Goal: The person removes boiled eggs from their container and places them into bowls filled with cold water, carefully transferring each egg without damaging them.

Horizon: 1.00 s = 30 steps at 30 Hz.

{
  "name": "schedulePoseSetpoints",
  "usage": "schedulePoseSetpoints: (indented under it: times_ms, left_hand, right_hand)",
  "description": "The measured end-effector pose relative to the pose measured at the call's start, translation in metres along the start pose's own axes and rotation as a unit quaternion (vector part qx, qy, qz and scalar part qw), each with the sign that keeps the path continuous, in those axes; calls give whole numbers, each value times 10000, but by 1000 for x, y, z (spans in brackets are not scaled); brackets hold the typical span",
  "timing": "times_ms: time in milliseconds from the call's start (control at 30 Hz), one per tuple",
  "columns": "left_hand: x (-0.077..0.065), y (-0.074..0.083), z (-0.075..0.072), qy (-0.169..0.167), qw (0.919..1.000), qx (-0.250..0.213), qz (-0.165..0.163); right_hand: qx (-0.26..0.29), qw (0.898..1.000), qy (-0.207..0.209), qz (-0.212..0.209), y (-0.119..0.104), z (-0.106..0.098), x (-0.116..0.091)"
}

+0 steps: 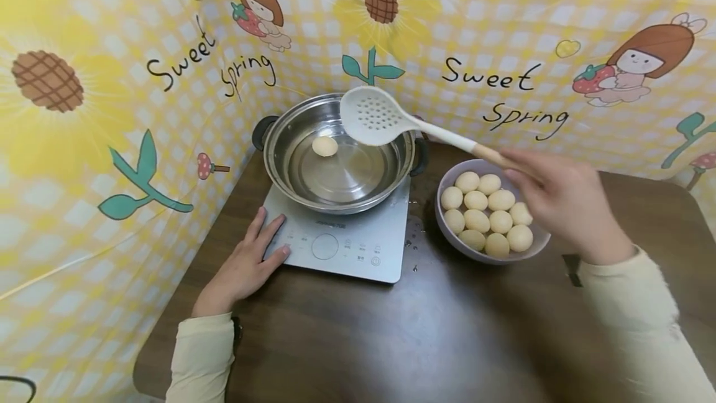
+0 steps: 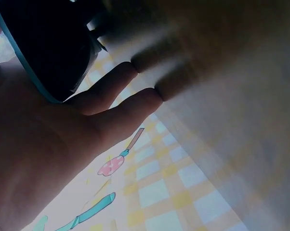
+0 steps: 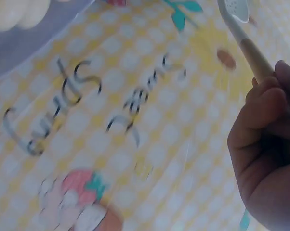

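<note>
My right hand [image 1: 565, 198] grips the wooden handle of a white slotted spoon [image 1: 373, 114]. In the right wrist view, the fingers [image 3: 265, 108] are curled round that handle. The spoon's perforated head hangs over the back right rim of a steel pot [image 1: 341, 198]. One pale egg [image 1: 324, 146] lies inside the pot, left of the spoon's head. With fingers spread, my left hand [image 1: 246, 260] rests at the left edge of the white induction cooker [image 1: 341, 247] under the pot. In the left wrist view, two fingertips of the left hand [image 2: 77, 125] reach down to the dark tabletop.
Right of the cooker stands a lilac bowl [image 1: 447, 235] holding several pale eggs [image 1: 477, 221]. Water drops dot the brown table [image 1: 347, 328] between cooker and bowl. A yellow checked sheet [image 1: 481, 17] with printed flowers rises behind and on the left.
</note>
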<state>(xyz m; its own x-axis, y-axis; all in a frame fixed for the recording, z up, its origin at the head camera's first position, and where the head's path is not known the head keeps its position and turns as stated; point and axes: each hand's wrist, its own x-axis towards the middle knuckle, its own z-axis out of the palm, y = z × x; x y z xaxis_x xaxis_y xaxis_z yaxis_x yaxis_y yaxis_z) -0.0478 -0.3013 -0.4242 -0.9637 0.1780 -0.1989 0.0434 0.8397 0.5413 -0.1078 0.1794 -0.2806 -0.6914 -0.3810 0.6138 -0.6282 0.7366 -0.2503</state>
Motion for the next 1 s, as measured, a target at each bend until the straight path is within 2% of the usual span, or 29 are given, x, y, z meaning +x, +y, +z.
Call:
schedulePoseSetpoints:
  times_ms: [100, 233, 400, 667, 800, 900, 1000]
  left_hand:
    - [0, 1, 5, -29, 10000, 5, -1]
    - [0, 2, 7, 19, 10000, 25, 38]
    - [0, 1, 6, 78, 9999, 4, 75]
    - [0, 0, 3, 75, 10000, 0, -27]
    - [-1, -3, 2, 94, 9999, -4, -88]
    - [-1, -4, 2, 112, 9999, -27, -99]
    - [-1, -5, 2, 134, 9998, -36, -108]
  right_hand:
    - [-61, 9994, -130, -315, -5, 24, 10]
    - [-234, 9987, -391, -226, -14, 47, 21]
    - [-56, 9964, -833, -115, -26, 64, 35]
    - [329, 9922, -1198, -57, -44, 69, 49]
    - [576, 9855, -1592, 112, -55, 68, 53]
    - [773, 9771, -1922, 481, -63, 62, 54]
    - [1002, 9609, -2350, 1068, -69, 51, 56]
